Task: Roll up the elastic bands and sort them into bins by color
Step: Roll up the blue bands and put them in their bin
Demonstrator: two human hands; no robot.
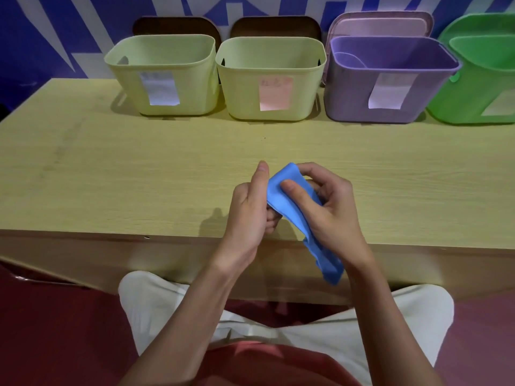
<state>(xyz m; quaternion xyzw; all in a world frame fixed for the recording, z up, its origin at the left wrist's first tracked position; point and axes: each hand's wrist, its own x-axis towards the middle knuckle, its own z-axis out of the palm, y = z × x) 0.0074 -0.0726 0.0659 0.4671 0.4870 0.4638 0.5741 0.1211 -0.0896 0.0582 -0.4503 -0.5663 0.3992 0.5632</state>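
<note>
Both hands hold a blue elastic band [281,190] above the near edge of a light wooden table [139,176]. The left hand [250,210] grips its upper part with curled fingers, thumb pointing up. The right hand [326,204] pinches the band, thumb pressed on its face, and the loose tail hangs past the table edge. At the far side stand four labelled bins in a row: two pale yellow-green bins [164,76] [270,79], a purple bin [387,82] and a green bin [479,79].

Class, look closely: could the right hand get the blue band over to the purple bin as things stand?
Probably yes: the right hand grips the blue band, the purple bin stands open-topped, and bare table lies between.
</note>
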